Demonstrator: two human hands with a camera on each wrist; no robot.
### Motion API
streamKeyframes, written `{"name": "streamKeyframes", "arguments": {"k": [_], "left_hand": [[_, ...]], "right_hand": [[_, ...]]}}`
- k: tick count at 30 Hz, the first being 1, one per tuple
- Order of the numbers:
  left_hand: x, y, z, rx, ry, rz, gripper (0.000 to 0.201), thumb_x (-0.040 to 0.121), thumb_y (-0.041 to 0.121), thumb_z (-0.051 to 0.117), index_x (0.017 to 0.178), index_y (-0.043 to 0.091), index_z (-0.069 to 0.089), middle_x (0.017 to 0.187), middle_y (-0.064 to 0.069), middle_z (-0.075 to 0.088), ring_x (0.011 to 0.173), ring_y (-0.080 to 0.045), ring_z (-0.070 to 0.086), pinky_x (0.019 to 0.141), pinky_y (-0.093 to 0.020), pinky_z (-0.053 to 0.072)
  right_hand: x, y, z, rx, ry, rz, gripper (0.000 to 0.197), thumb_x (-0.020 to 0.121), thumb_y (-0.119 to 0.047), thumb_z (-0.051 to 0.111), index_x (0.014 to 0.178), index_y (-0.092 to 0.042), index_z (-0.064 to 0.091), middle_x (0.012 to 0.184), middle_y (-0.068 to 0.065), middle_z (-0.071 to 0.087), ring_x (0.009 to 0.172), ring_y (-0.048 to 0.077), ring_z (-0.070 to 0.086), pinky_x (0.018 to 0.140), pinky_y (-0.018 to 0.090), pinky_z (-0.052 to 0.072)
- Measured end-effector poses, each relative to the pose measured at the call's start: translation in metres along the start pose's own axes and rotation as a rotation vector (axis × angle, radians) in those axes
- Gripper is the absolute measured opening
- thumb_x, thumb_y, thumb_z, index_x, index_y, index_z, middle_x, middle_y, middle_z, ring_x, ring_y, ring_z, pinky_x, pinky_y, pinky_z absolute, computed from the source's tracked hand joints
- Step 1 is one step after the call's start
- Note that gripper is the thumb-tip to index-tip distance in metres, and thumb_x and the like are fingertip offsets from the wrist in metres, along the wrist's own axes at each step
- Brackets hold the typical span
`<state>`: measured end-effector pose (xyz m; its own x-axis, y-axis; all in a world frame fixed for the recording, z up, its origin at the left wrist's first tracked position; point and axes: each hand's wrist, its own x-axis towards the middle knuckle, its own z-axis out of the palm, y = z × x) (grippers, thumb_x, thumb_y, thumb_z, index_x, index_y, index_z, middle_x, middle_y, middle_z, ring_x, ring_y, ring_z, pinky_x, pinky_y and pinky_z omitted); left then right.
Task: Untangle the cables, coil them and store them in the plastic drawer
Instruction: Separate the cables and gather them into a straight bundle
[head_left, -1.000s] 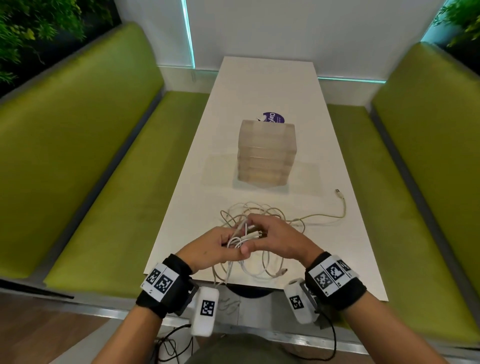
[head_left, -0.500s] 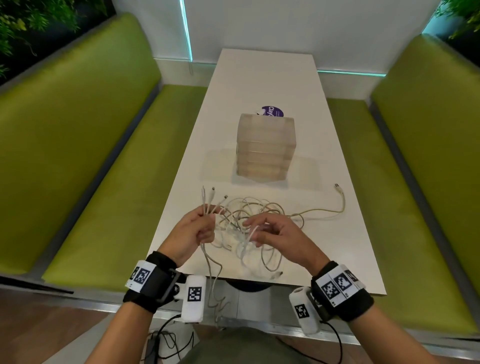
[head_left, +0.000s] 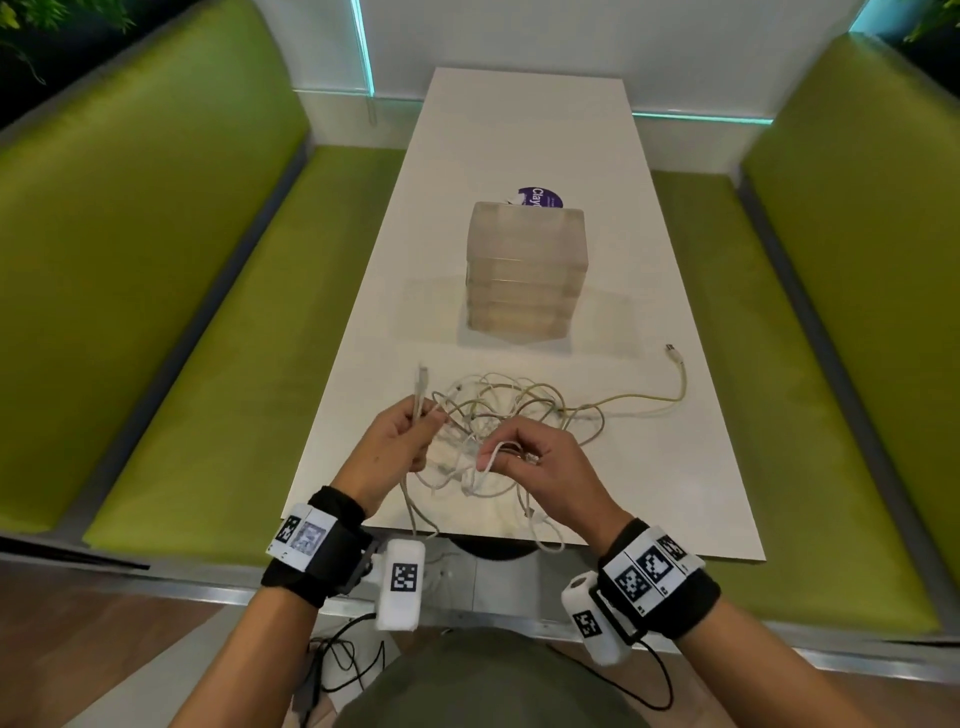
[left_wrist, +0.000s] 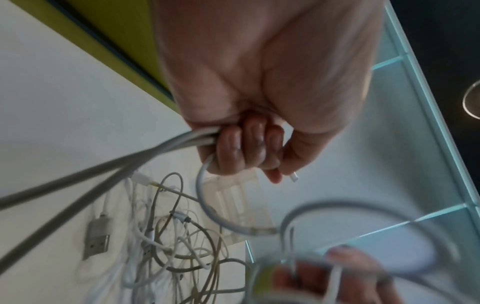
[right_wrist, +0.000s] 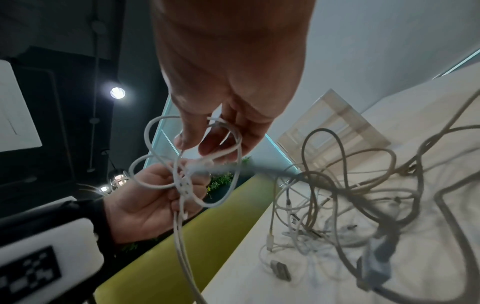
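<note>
Head view looks down a long white table (head_left: 519, 130) set between two green benches, the left bench (head_left: 156, 260) and the right bench (head_left: 831, 312). A purple round sticker (head_left: 543, 196) lies on the tabletop just behind the plastic drawer (head_left: 524, 275), a translucent stack of closed trays standing mid-table. Nearer the person, a tangle of cables (head_left: 519, 415) sprawls on the table between the drawer and the near edge; one yellowish cable (head_left: 675, 389) trails off to the right, its plug lying apart from the heap. Loops cross over one another, and some hang over the near edge.

The left hand (head_left: 395, 452) is raised just left of the heap, fingers curled tight around a few white cable strands, whose plug ends stick up past the knuckles. The right hand (head_left: 540, 467) hovers beside it, lifted over the tangle, thumb and fingertips pinching a small white loop. In the right wrist view that loop knots around the fingertips (right_wrist: 207, 148), with the left hand (right_wrist: 150, 203) close below
</note>
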<state>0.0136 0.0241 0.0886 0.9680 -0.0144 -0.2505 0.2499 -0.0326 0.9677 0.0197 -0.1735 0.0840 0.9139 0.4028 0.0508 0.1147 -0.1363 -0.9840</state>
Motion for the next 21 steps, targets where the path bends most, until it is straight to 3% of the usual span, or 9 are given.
{"name": "streamKeyframes", "arguments": {"k": [3, 6, 9, 12, 15, 18, 21], "left_hand": [[0.002, 0.005, -0.003, -0.072, 0.036, 0.037, 0.019, 0.1, 0.015, 0.044, 0.087, 0.01, 0.057, 0.054, 0.009, 0.028, 0.049, -0.009, 0.022, 0.047, -0.019, 0.023], [0.004, 0.011, -0.005, -0.139, 0.068, 0.081, 0.022, 0.101, 0.015, 0.041, 0.085, 0.011, 0.055, 0.054, 0.01, 0.028, 0.048, -0.008, 0.021, 0.047, -0.018, 0.023], [0.005, 0.015, -0.005, -0.23, 0.085, 0.108, 0.025, 0.102, 0.015, 0.039, 0.083, 0.011, 0.054, 0.053, 0.01, 0.028, 0.048, -0.008, 0.021, 0.046, -0.018, 0.024], [0.004, 0.018, -0.004, -0.286, 0.093, 0.114, 0.027, 0.102, 0.016, 0.038, 0.081, 0.011, 0.054, 0.054, 0.008, 0.026, 0.049, -0.009, 0.021, 0.045, -0.018, 0.024], [0.004, 0.018, -0.003, -0.288, 0.111, 0.107, 0.027, 0.102, 0.015, 0.038, 0.08, 0.011, 0.053, 0.054, 0.007, 0.026, 0.049, -0.01, 0.02, 0.045, -0.019, 0.023], [0.005, 0.017, -0.003, -0.275, 0.125, 0.097, 0.027, 0.102, 0.016, 0.038, 0.08, 0.012, 0.054, 0.054, 0.007, 0.026, 0.05, -0.011, 0.02, 0.046, -0.02, 0.022], [0.006, 0.015, -0.004, -0.271, 0.121, 0.087, 0.027, 0.102, 0.017, 0.039, 0.08, 0.011, 0.054, 0.054, 0.007, 0.026, 0.05, -0.011, 0.019, 0.047, -0.021, 0.02]], "right_hand": [[-0.002, 0.009, 0.0, -0.055, -0.17, 0.072, 0.01, 0.08, -0.009, 0.073, 0.079, -0.017, 0.068, 0.075, -0.01, 0.066, 0.072, 0.001, 0.058, 0.071, 0.018, 0.045], [-0.006, 0.021, 0.006, -0.253, -0.421, 0.072, 0.005, 0.082, -0.012, 0.073, 0.085, -0.014, 0.068, 0.079, -0.01, 0.067, 0.074, 0.001, 0.061, 0.071, 0.014, 0.045], [-0.014, 0.032, 0.015, -0.436, -0.621, 0.116, 0.011, 0.082, -0.014, 0.071, 0.092, -0.013, 0.067, 0.093, 0.0, 0.067, 0.084, 0.008, 0.062, 0.081, 0.026, 0.052], [-0.023, 0.038, 0.024, -0.523, -0.837, 0.104, 0.025, 0.08, -0.017, 0.071, 0.104, -0.016, 0.064, 0.119, 0.004, 0.059, 0.107, 0.018, 0.056, 0.096, 0.04, 0.048], [-0.028, 0.035, 0.027, -0.537, -1.055, 0.115, 0.047, 0.082, -0.009, 0.066, 0.127, -0.021, 0.055, 0.148, 0.001, 0.04, 0.135, 0.021, 0.037, 0.112, 0.041, 0.03], [-0.029, 0.031, 0.021, -0.502, -1.08, 0.109, 0.061, 0.082, -0.007, 0.065, 0.137, -0.028, 0.046, 0.156, -0.001, 0.028, 0.141, 0.019, 0.028, 0.115, 0.039, 0.023], [-0.027, 0.024, 0.007, -0.412, -0.947, 0.164, 0.048, 0.085, -0.02, 0.067, 0.13, -0.029, 0.053, 0.142, -0.006, 0.048, 0.131, 0.013, 0.043, 0.11, 0.035, 0.035]]}}
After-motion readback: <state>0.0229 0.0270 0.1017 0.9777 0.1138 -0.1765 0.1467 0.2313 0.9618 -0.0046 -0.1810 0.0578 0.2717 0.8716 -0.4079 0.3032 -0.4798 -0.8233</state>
